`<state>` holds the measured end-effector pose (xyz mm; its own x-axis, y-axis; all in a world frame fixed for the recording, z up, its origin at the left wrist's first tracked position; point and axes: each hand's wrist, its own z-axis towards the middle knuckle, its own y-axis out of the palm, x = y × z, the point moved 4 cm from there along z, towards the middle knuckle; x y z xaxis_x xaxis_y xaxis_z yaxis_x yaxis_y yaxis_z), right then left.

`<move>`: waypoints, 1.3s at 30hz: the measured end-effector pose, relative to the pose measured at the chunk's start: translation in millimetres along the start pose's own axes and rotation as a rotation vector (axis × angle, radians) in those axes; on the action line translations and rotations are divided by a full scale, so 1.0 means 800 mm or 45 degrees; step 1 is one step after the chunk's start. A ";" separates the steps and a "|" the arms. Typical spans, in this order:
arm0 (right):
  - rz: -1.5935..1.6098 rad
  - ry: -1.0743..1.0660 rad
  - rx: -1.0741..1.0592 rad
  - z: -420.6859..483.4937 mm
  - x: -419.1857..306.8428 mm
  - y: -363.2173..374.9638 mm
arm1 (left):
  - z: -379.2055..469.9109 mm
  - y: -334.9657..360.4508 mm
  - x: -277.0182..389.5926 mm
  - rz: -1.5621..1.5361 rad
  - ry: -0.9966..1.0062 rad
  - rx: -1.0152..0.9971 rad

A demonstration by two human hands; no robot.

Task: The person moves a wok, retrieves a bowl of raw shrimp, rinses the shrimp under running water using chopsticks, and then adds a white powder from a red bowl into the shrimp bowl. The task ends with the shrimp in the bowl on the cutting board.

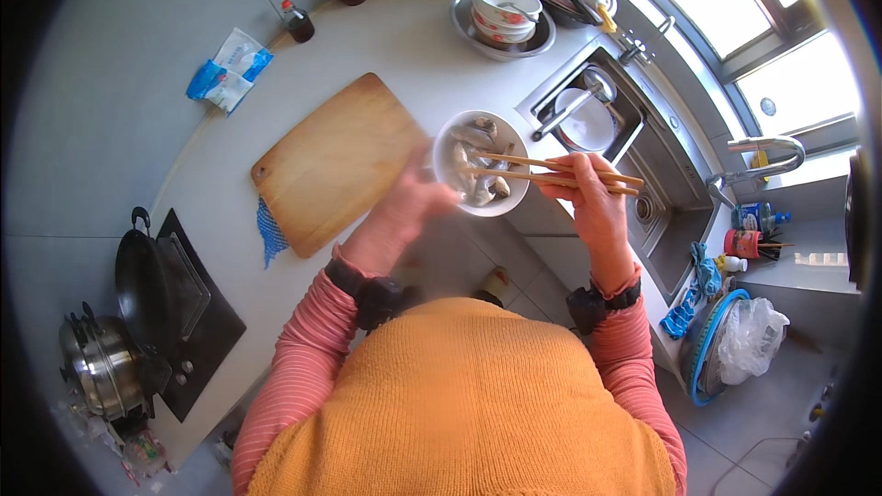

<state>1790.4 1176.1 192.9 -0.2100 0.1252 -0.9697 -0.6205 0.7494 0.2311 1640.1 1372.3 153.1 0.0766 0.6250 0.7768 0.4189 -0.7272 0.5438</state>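
A white bowl (pixel 446 125) holds several pieces that look like small raw fish (pixel 475 134). My right hand (pixel 594 200) is closed around a pair of wooden chopsticks (pixel 537 162), whose tips reach in among the pieces. At the bowl's left rim is my left hand (pixel 406 203), blurred, its thumb near the lower rim; whether it grips the bowl is not clear. A wooden cutting board (pixel 337 165) lies on the counter to the left of the bowl, with a blue mesh cloth (pixel 270 231) partly under its edge.
Right of the bowl is a steel sink (pixel 668 213) with a white dish (pixel 586 125) and a ladle. Stacked bowls (pixel 506 3) sit in a metal basin (pixel 468 34) behind. A sauce bottle (pixel 298 24) and a blue-white packet (pixel 231 72) stand back left; a wok (pixel 141 282) is by the cooktop (pixel 207 358).
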 end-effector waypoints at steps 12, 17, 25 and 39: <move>0.780 0.147 0.091 0.035 0.054 0.044 | -0.023 -0.072 0.050 0.024 -0.017 0.016; 0.691 -0.132 0.024 0.021 -0.010 0.039 | -0.015 -0.057 0.046 0.010 -0.055 -0.042; -0.067 -0.187 0.063 -0.017 -0.055 0.021 | 0.012 0.020 0.023 -0.080 -0.086 -0.236; -0.212 -0.365 0.448 -0.112 -0.096 -0.164 | 0.073 0.176 -0.054 0.108 -0.228 -0.437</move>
<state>1819.8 1009.8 244.0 0.1179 0.1222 -0.9855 -0.3246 0.9426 0.0780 1748.9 1259.4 177.2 0.2673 0.5760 0.7725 0.0802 -0.8122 0.5779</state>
